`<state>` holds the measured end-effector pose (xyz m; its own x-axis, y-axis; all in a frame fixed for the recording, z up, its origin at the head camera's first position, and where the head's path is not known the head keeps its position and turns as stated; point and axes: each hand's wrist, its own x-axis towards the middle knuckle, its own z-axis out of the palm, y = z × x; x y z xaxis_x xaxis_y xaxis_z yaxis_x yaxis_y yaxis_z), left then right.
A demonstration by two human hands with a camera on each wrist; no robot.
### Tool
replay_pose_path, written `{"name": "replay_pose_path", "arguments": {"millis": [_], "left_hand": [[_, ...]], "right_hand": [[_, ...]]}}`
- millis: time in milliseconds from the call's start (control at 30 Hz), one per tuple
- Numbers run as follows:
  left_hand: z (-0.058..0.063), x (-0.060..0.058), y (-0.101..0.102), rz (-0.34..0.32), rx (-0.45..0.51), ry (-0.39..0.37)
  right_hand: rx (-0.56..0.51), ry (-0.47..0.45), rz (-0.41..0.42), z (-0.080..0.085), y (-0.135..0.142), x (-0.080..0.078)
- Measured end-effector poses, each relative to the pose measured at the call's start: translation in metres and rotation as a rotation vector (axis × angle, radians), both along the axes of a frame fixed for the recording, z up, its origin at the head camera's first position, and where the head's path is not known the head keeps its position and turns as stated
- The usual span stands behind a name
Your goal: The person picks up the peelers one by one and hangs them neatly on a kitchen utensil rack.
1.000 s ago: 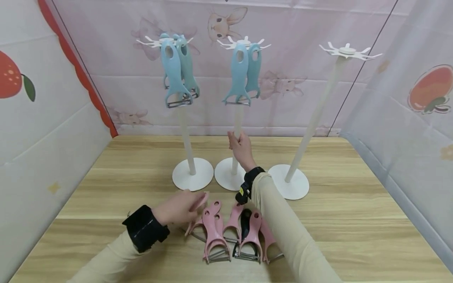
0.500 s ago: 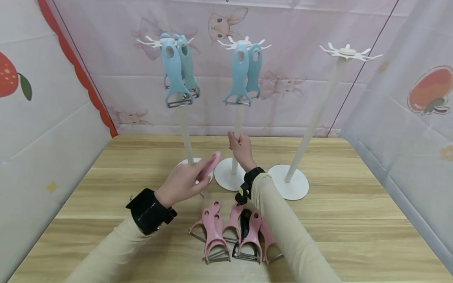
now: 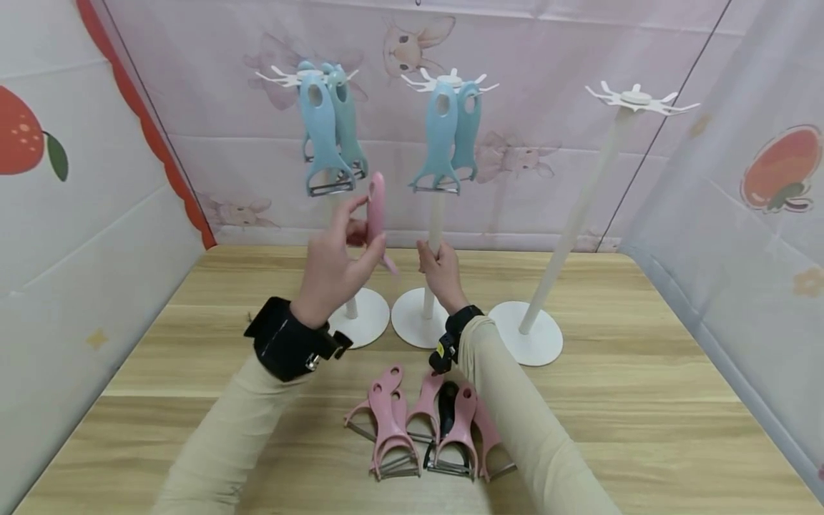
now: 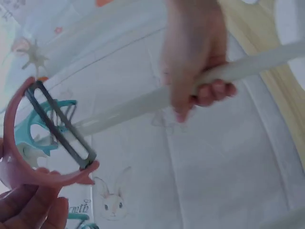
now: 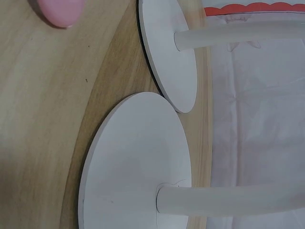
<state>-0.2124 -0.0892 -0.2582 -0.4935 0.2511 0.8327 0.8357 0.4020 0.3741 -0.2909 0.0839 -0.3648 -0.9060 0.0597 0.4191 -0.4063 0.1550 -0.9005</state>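
In the head view, your left hand blocks part of the white round-based left stand, just left of the middle white stand with a slim pale pole. The pink plastic Y-shaped peeler in your left hand shows nearly edge-on. Your thumb and fingers pinch it, handle up, left of the middle stand's pole; your right hand is wrapped round that pole. Light-blue plastic peelers hang from the middle stand; more hang on the left stand. A white right stand rises well to its right. Loose pink plastic peelers and a black peeler lie in front of it on the wood-grain worktop, one partly under your cream right sleeve.

From the left wrist, the held peeler's handle is cut off; your gripping right hand is blurred.

From the right wrist, a rounded pink end is cut off, beyond the middle stand's base.
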Motion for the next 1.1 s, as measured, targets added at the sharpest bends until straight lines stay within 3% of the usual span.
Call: {"name": "replay_pose_path", "arguments": {"millis": [133, 267, 567, 800, 1100], "left_hand": [[0.019, -0.009, 0.014, -0.030, 0.135, -0.018], [0.038, -0.015, 0.030, -0.034, 0.210, -0.022], [0.069, -0.027, 0.055, 0.030, 0.219, -0.025], [0.076, -0.035, 0.064, 0.072, 0.216, -0.095], [0.066, -0.042, 0.070, 0.047, 0.212, -0.121]], "right_hand": [[0.000, -0.002, -0.008, 0.001, 0.000, 0.001], [-0.020, -0.011, 0.006, 0.002, 0.002, 0.001], [-0.043, -0.015, 0.039, 0.022, -0.002, 0.020], [-0.021, 0.009, 0.041, 0.023, -0.002, 0.023], [0.001, 0.019, 0.026, 0.025, -0.002, 0.024]]}}
